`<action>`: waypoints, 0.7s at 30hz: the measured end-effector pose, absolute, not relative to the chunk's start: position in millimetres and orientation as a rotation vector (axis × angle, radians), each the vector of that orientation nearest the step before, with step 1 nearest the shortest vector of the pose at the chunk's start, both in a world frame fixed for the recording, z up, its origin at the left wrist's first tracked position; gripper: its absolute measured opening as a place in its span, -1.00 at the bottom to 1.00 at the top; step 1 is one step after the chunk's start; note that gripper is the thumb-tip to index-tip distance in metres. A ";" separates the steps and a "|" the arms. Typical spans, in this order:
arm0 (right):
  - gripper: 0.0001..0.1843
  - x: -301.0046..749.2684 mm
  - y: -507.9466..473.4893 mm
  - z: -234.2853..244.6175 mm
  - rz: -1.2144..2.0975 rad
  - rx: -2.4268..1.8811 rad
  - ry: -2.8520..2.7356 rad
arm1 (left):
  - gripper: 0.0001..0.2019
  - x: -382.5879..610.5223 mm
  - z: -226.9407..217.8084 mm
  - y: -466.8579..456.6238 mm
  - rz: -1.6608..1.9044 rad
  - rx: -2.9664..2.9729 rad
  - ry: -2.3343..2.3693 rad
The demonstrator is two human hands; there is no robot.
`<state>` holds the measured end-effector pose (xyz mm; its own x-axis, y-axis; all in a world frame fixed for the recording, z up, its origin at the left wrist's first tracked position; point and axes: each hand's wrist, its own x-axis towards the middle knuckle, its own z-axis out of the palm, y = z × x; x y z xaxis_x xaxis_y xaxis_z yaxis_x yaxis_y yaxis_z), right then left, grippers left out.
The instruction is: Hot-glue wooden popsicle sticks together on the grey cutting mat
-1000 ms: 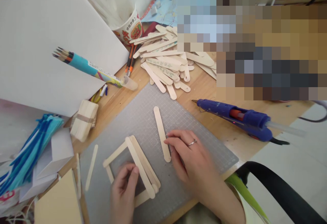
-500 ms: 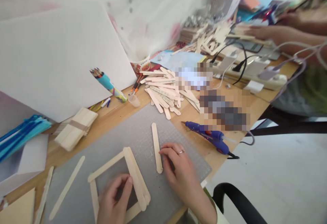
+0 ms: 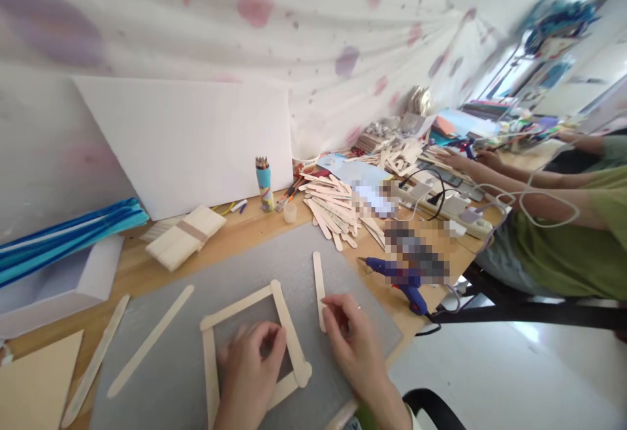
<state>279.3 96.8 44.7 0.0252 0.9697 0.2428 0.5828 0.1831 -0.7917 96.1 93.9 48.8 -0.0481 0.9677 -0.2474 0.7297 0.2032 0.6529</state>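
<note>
Pressing the frame (image 3: 290, 332) flat appears to be the step in hand. It is best done with even downward pressure over the joints, so that no corner lifts or skews, and with the loose stick (image 3: 319, 289) brought in square to the frame's sides.

1. Frame: a square of four sticks, lying flat on the grey mat (image 3: 274, 253), near its front edge.
2. Left hand (image 3: 247, 374): it rests over the frame's near side and open middle. The fingers are loosely curled and bear down on it, closed around nothing.
3. Stick: it lies on the mat just right of the frame, apart from it and roughly parallel to the frame's right side.
4. Right hand (image 3: 355, 348): the fingers are narrow and drawn together at the stick's near end. It cannot be told whether they pinch it or only touch it.
5. Surroundings: a long stick (image 3: 149, 342) lies left of the frame. On the worktop (image 3: 245, 231) beyond the mat lie a glue gun (image 3: 396, 280) and a pile (image 3: 333, 211) of sticks.
</note>
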 end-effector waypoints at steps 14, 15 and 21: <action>-0.64 258.2 99.1 59.9 0.467 -1.670 -2.053 | -0.67 41.4 74.6 82.7 1.117 1.172 1.921; -0.63 257.6 98.3 59.2 0.504 -1.667 -2.065 | -0.66 29.2 76.8 83.1 1.073 1.146 1.972; -0.74 244.4 98.4 52.8 0.714 -1.709 -2.151 | -0.67 -11.2 79.6 82.9 0.835 1.112 2.293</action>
<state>244.4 98.4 52.8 -0.2458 0.9668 -0.0700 0.8165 0.1676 -0.5525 -11.2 82.9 79.6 -0.5703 0.8103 -0.1349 0.5340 0.4905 0.6886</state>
